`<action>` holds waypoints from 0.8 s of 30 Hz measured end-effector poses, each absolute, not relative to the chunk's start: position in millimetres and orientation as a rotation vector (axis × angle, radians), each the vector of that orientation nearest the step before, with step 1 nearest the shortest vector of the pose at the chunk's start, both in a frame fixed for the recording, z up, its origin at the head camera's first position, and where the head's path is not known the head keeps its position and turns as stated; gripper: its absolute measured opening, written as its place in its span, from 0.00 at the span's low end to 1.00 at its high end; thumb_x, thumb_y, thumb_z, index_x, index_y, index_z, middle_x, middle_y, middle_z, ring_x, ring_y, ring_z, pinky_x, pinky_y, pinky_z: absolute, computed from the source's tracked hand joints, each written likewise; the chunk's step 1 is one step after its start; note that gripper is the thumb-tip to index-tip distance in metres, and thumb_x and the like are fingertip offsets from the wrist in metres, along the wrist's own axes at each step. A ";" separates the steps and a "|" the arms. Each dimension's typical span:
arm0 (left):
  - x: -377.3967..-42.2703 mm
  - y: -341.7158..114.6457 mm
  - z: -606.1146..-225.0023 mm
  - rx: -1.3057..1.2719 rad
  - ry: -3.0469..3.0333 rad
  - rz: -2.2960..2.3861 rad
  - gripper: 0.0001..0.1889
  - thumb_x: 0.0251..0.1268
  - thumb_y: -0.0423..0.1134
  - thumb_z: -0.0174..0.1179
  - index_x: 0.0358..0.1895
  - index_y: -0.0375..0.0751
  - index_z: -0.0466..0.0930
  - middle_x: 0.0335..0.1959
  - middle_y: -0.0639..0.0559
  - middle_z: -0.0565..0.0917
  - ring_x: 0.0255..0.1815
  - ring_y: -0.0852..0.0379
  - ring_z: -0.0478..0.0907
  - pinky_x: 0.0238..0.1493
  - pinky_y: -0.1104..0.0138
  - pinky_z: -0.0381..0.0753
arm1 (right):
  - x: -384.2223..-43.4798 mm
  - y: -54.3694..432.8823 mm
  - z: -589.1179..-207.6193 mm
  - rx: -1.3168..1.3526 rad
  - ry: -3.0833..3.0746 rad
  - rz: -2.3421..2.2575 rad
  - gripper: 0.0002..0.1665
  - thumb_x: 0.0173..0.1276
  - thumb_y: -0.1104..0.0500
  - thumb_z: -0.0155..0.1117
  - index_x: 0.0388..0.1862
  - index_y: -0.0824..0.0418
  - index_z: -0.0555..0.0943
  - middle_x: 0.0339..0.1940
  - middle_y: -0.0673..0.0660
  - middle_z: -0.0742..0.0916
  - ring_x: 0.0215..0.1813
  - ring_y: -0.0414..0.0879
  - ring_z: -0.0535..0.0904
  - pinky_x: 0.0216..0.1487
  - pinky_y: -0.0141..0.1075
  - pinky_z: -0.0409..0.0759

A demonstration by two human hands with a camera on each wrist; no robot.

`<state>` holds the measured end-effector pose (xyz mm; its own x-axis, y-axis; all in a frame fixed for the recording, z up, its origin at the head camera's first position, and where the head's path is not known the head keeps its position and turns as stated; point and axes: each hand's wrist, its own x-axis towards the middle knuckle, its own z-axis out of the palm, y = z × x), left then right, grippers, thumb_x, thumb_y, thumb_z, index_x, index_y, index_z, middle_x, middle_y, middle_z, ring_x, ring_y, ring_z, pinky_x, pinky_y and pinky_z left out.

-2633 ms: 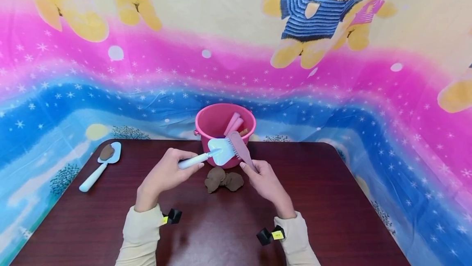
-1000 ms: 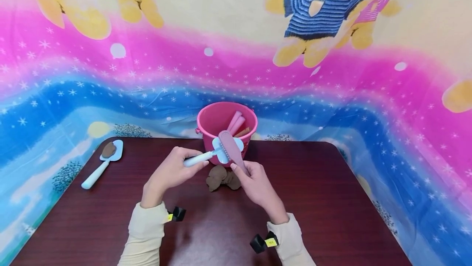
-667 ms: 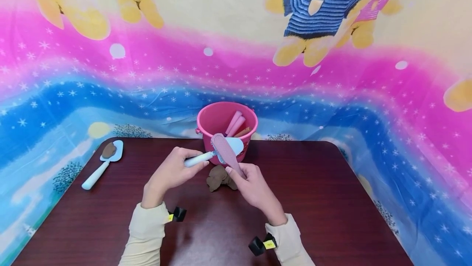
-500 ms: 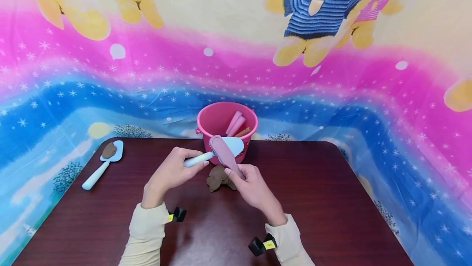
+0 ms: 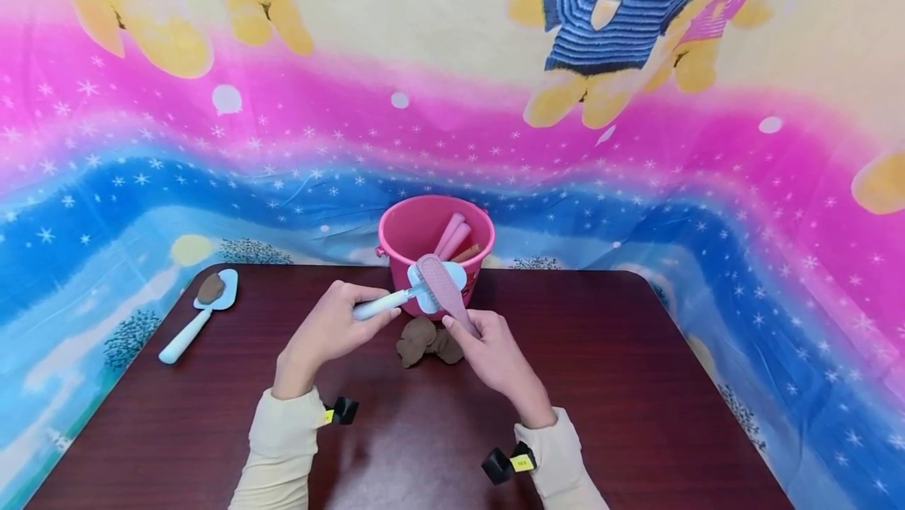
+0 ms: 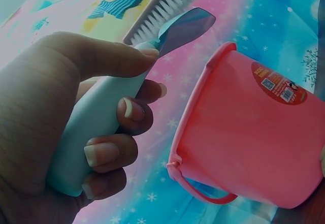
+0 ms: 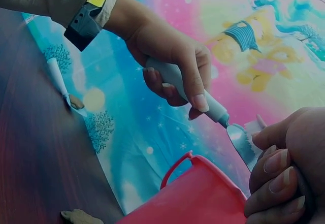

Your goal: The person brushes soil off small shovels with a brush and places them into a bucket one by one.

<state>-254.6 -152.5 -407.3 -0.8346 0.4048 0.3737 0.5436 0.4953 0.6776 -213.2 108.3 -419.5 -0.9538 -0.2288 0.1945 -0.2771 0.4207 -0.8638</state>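
My left hand [image 5: 332, 329] grips the pale handle of a small light-blue hand trowel [image 5: 458, 274], its blade held up in front of the bucket. My right hand [image 5: 498, 353] holds a mauve brush [image 5: 444, 290] by its handle, laid across the trowel blade. In the left wrist view the white bristles [image 6: 165, 10] face the blade, and my left fingers curl round the handle. From the right wrist, the trowel [image 7: 241, 142] shows between both hands; the brush is mostly hidden behind my right fingers. Brown clay-like lumps [image 5: 417, 341] lie on the table below the tools.
A pink bucket [image 5: 403, 227] stands at the table's back edge with pink handles [image 5: 452, 236] and a tan piece inside. At the left lies a second light-blue trowel [image 5: 187, 337] with a brown lump [image 5: 210, 288] on its blade. A printed cloth [image 5: 318, 133] hangs behind the dark table [image 5: 601, 384].
The brush has swept back and forth over the trowel blade: leftward toward the handle, then slightly right again. The left hand and trowel have hardly moved in the last second.
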 end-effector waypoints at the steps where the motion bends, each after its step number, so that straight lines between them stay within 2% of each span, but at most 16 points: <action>1: -254.4 -152.5 -407.1 -0.820 -2.570 -1.254 0.12 0.62 0.42 0.72 0.47 0.44 0.90 0.23 0.60 0.82 0.19 0.58 0.74 0.26 0.66 0.79 | -213.6 109.4 -419.6 0.461 -2.605 1.601 0.19 0.77 0.50 0.61 0.25 0.58 0.77 0.15 0.51 0.70 0.18 0.41 0.63 0.20 0.31 0.63; 8: -253.4 -152.3 -405.7 -0.806 -2.581 -1.267 0.12 0.62 0.44 0.72 0.47 0.46 0.90 0.22 0.61 0.82 0.18 0.57 0.74 0.25 0.65 0.79 | -216.9 117.2 -420.4 0.413 -2.580 1.616 0.23 0.78 0.49 0.60 0.24 0.61 0.75 0.13 0.51 0.69 0.17 0.41 0.62 0.19 0.32 0.60; 17: -251.0 -154.2 -404.7 -0.794 -2.567 -1.300 0.12 0.62 0.43 0.72 0.48 0.47 0.90 0.25 0.61 0.84 0.20 0.56 0.75 0.26 0.65 0.80 | -220.3 126.5 -420.4 0.345 -2.560 1.697 0.23 0.78 0.50 0.59 0.24 0.60 0.73 0.13 0.52 0.70 0.16 0.43 0.62 0.19 0.32 0.60; 24: -251.7 -156.4 -405.5 -0.812 -2.542 -1.333 0.12 0.62 0.42 0.73 0.48 0.46 0.90 0.24 0.58 0.84 0.20 0.57 0.74 0.27 0.65 0.79 | -222.5 133.0 -420.2 0.323 -2.556 1.759 0.24 0.79 0.50 0.58 0.26 0.65 0.71 0.12 0.52 0.69 0.15 0.43 0.61 0.18 0.33 0.60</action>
<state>-251.7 -156.4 -405.5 -0.8404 0.3902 0.3763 0.5314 0.4560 0.7140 -222.5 133.0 -420.2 -0.9784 -0.1569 0.1348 -0.1820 0.3424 -0.9218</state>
